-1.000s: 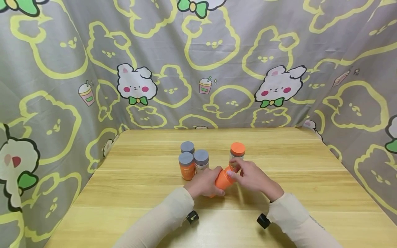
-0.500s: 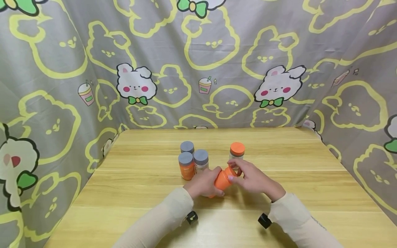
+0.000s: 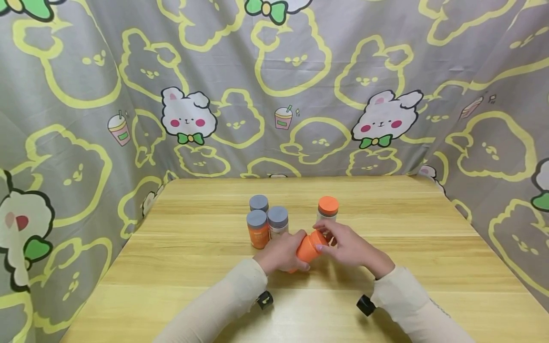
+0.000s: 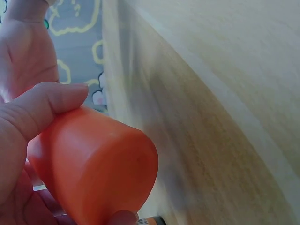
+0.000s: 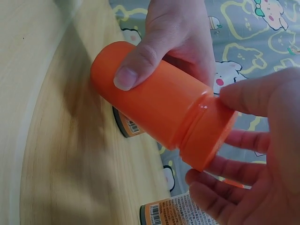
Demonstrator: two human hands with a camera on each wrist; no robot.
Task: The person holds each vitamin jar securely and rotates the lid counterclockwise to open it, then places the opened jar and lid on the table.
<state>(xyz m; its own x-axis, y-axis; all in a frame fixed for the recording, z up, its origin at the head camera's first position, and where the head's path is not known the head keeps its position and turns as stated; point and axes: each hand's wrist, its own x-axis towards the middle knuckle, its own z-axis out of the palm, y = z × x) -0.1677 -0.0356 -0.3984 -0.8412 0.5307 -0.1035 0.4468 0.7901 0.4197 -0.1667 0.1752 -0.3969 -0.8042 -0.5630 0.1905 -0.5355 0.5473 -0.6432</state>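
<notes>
My left hand point(image 3: 280, 252) grips a plain orange bottle point(image 3: 306, 250), tilted with its capped end up toward the right. In the left wrist view the bottle's rounded base point(image 4: 124, 173) faces the camera, my thumb lying along its side. Fingers and thumb of my right hand point(image 3: 349, 245) hold the orange cap point(image 5: 208, 133) at its edges. The cap sits on the bottle's neck, a narrow groove between them. Right behind my right fingers stands a jar with an orange lid point(image 3: 328, 206), its lower part hidden.
Three grey-lidded jars stand grouped left of the hands: an orange one point(image 3: 259, 237) in front, another jar point(image 3: 279, 219) beside it, and one behind point(image 3: 259, 202). A patterned curtain point(image 3: 240, 66) rises behind the wooden table point(image 3: 206, 267).
My right thumb and fingers have shifted slightly around the cap, the thumb moving a little lower. My left hand and the bottle have barely moved.
</notes>
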